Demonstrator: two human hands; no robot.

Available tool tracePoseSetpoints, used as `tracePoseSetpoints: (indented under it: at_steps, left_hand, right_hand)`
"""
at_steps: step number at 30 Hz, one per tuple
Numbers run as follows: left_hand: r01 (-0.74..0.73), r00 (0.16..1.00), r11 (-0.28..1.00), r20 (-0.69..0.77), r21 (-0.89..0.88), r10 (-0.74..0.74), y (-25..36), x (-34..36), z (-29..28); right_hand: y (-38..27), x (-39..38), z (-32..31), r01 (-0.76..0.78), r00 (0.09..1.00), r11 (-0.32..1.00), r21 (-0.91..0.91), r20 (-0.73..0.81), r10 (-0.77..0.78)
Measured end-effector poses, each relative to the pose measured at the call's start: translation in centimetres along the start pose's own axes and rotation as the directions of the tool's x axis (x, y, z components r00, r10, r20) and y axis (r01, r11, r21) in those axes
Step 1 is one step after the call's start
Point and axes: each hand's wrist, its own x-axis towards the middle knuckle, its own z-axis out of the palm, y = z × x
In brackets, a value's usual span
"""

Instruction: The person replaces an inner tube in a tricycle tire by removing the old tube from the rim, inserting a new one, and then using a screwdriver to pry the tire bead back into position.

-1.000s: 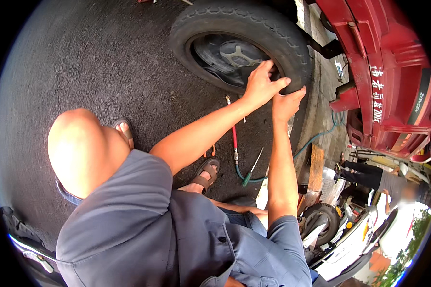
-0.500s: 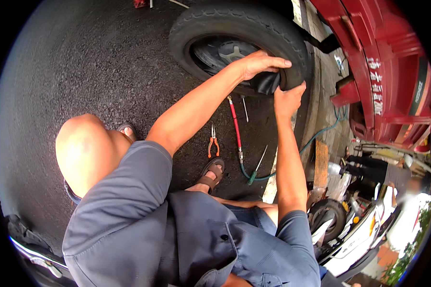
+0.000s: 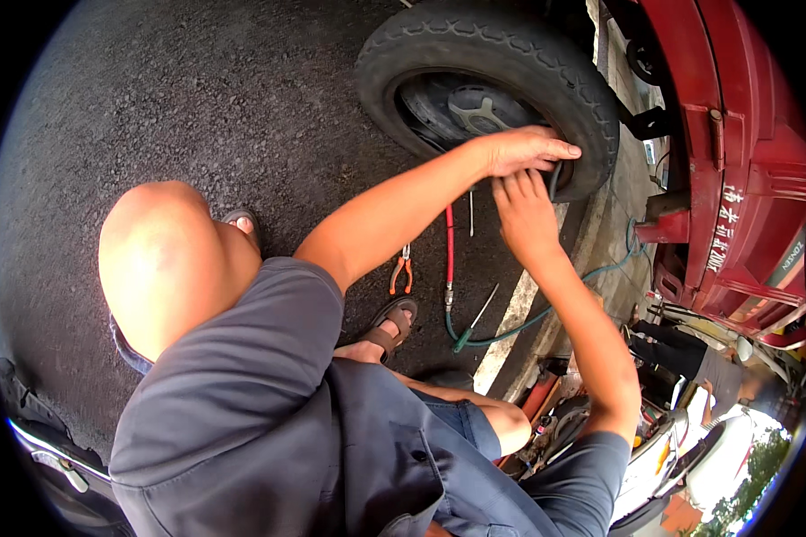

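Observation:
A black tire on a dark wheel is at the top centre. My left hand grips the tire's lower right bead, thumb stretched rightward over it. Just below, my right hand has its fingers curled up against the dark rubber at the same spot, partly under my left hand; what exactly they hold is unclear. Under the tire lie orange-handled pliers, a red inflator handle on a green hose, a thin metal bar and a screwdriver with a green handle.
A red vehicle stands at the right, beside a concrete curb and painted line. Another person is farther back among parked scooters at lower right. A dark shiny object lies at the lower left rim of the view.
My left hand has moved right and down along the bead. My right hand has shifted lower on the tire, its fingers now beneath my left hand. The dark rubber seen bulging there earlier is mostly covered.

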Motion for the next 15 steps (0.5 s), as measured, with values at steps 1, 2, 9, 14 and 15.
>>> tracePoseSetpoints:
  at_steps: [1,2,9,14,15]
  left_hand:
    - [0.053,0.998,0.984,0.021,0.169,-0.058,2.3,-0.6,0.9]
    - [0.096,0.993,0.939,0.034,0.330,-0.114,4.2,-1.0,1.9]
    - [0.042,0.997,0.931,0.050,0.361,-0.064,3.2,-1.2,-2.8]
    - [0.453,0.764,0.485,-0.607,0.748,0.221,-6.5,-6.3,-7.7]
    - [0.389,0.775,0.342,-0.504,0.855,0.380,-9.1,-7.8,-8.7]
  right_hand:
    - [0.6,1.0,1.5,0.012,0.996,0.995,-0.096,0.085,-0.004]
    - [1.1,1.7,2.7,0.037,0.985,0.981,-0.190,0.173,-0.004]
    - [0.9,4.1,7.2,-0.032,0.976,0.983,-0.178,0.206,0.070]
    - [1.6,5.1,6.9,-0.097,0.969,0.995,0.006,0.229,0.093]
    - [1.6,5.4,6.6,-0.090,0.966,0.996,0.005,0.242,0.086]
